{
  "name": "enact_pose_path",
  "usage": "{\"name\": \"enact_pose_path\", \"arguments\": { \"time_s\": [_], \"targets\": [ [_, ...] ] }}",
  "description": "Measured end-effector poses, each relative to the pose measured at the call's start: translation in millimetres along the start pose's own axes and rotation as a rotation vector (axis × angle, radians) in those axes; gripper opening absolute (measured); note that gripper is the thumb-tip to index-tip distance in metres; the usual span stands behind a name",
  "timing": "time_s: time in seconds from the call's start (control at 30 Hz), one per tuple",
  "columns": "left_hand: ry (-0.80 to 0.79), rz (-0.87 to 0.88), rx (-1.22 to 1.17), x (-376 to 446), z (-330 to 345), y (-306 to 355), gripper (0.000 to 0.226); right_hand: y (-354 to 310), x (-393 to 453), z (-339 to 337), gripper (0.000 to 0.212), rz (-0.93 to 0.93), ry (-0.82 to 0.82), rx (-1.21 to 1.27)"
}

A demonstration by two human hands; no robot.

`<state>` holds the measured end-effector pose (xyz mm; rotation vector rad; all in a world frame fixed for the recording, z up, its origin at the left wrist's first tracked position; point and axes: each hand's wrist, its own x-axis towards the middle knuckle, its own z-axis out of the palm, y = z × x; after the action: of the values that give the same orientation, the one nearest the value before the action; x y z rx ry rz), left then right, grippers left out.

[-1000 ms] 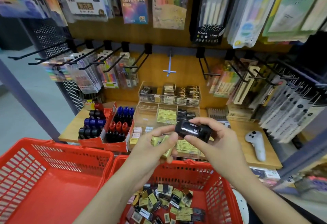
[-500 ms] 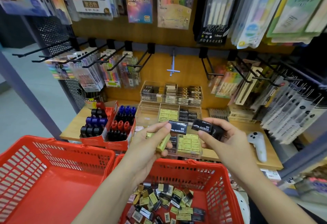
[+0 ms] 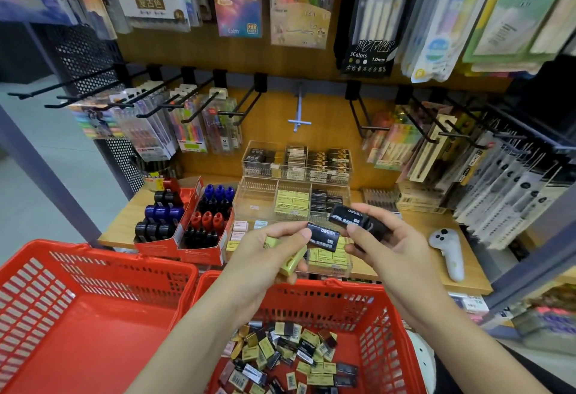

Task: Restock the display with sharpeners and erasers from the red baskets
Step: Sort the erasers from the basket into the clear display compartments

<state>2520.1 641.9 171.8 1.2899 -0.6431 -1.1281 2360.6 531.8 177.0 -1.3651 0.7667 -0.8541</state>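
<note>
left hand: closed on yellow-green eraser | right hand: pinching black paper-sleeved eraser | advice: seat label-up among black erasers in clear acrylic tray

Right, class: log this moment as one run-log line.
left hand: black eraser, yellow-green eraser | right hand: black eraser pack | over right red plastic basket

At the bottom of the frame sit two red baskets, their walls a slotted grid. The right basket holds a jumble of yellow and black erasers (white barcode labels on many). Centre frame, the left hand holds a yellow-green eraser and a black eraser with white lettering; the right hand holds another black one. At left centre, red boxes hold blue, red and black sharpeners.
</note>
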Motion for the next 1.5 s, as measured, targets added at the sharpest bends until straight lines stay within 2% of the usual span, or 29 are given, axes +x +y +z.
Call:
{"name": "enact_pose_path", "arguments": {
  "time_s": [0.1,0.2,0.37,0.53,0.63,0.7,0.77,0.87,1.0,1.3,1.5],
  "targets": [
    [0.008,0.007,0.011,2,3,-3,0.025,1,-3,3,0.028,-0.036,-0.059,-0.118],
    [0.042,0.016,0.011,5,2,-5,0.024,3,-4,6,0.025,0.006,-0.073,-0.056],
    [0.080,0.026,0.015,13,9,-13,0.034,12,0,8,0.032,0.011,-0.051,-0.062],
    [0.123,-0.052,0.149,53,3,-26,0.020,37,43,3,0.030,0.175,0.026,-0.057],
    [0.220,0.005,0.397,93,-15,-34,0.016,51,90,-11,0.029,0.211,0.135,-0.168],
    [0.239,0.067,0.681,119,-29,-43,0.026,61,121,-22,0.030,0.197,0.201,-0.297],
    [0.204,0.108,0.962,144,-40,-57,0.038,72,148,-29,0.029,0.178,0.227,-0.449],
    [0.138,0.149,1.135,167,-47,-77,0.050,89,180,-25,0.026,0.148,0.176,-0.682],
    [0.120,0.201,1.192,176,-50,-92,0.055,102,208,-5,0.026,0.104,0.106,-0.901],
    [0.153,0.206,1.162,179,-49,-88,0.051,117,233,18,0.030,0.292,-0.035,-0.856],
    [0.159,0.196,1.135,178,-48,-88,0.051,109,225,15,0.051,0.082,-0.175,-1.360]
  ]
}}
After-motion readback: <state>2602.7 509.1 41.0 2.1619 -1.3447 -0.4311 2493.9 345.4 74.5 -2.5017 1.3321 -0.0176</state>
